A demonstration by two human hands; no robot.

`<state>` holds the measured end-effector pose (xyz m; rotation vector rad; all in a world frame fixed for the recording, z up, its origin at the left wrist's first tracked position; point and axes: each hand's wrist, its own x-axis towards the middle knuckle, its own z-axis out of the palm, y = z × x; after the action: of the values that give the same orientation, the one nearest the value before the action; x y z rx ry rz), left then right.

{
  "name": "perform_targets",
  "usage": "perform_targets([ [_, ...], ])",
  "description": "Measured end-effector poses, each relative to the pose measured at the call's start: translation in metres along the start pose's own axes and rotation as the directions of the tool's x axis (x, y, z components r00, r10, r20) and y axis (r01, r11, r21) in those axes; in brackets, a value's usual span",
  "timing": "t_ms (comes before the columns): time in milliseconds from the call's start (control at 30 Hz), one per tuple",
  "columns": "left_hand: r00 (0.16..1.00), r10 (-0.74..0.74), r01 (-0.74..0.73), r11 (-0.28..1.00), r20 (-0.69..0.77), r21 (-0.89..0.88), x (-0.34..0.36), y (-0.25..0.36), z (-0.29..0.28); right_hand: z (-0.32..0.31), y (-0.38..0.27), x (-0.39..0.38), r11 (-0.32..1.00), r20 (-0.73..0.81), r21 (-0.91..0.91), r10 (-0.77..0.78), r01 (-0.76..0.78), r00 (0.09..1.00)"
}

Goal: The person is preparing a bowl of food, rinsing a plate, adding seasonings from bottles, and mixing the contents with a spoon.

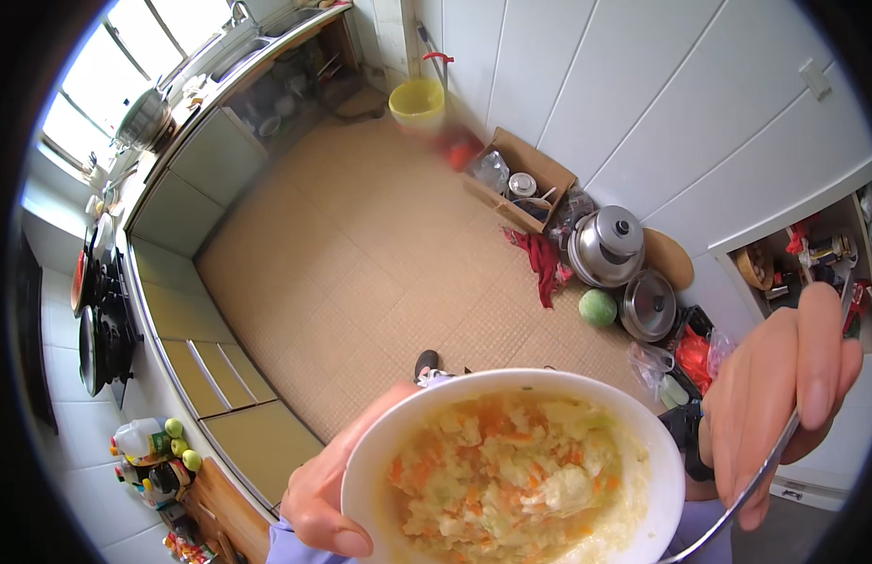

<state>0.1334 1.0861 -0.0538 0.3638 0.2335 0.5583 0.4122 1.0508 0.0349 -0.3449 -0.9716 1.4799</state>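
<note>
A white bowl is tilted close in front of me, its inside turned up to view. Inside is a moist mash of pale yellow and white bits, with orange shreds and some green. My left hand grips the bowl at its left rim, thumb in front. To the right of the bowl, my right hand is closed around the thin handle of a long metal utensil. That handle runs down past the bowl's right side, and its working end is out of sight below. A dark band circles my right wrist.
A counter with a stove and sink runs along the left. By the right wall stand a yellow bin, a cardboard box, steel pots and a green melon. An open cabinet is at far right.
</note>
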Motion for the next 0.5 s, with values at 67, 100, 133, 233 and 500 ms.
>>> perform_targets([
  [67,0.995,0.045,-0.046,0.999,0.086,0.004,0.011,-0.002,-0.006,-0.004,-0.003,0.020,0.992,0.177,-0.030,0.123,-0.120,0.976],
  [100,0.989,0.070,-0.072,0.997,0.126,0.004,0.011,0.001,-0.008,-0.006,-0.001,0.027,0.987,0.246,-0.056,0.161,-0.152,0.956],
  [133,0.981,0.096,-0.098,0.995,0.167,0.005,0.011,0.004,-0.010,-0.009,0.001,0.034,0.980,0.316,-0.087,0.196,-0.177,0.929],
  [233,0.986,-0.140,0.137,0.990,0.091,0.038,0.013,0.014,-0.003,-0.010,0.015,0.037,0.975,0.419,0.220,-0.135,0.044,0.898],
  [500,0.993,-0.040,0.031,0.996,0.108,0.079,0.006,0.016,-0.012,0.000,0.015,0.015,0.998,-0.040,0.059,-0.025,0.027,0.999],
])
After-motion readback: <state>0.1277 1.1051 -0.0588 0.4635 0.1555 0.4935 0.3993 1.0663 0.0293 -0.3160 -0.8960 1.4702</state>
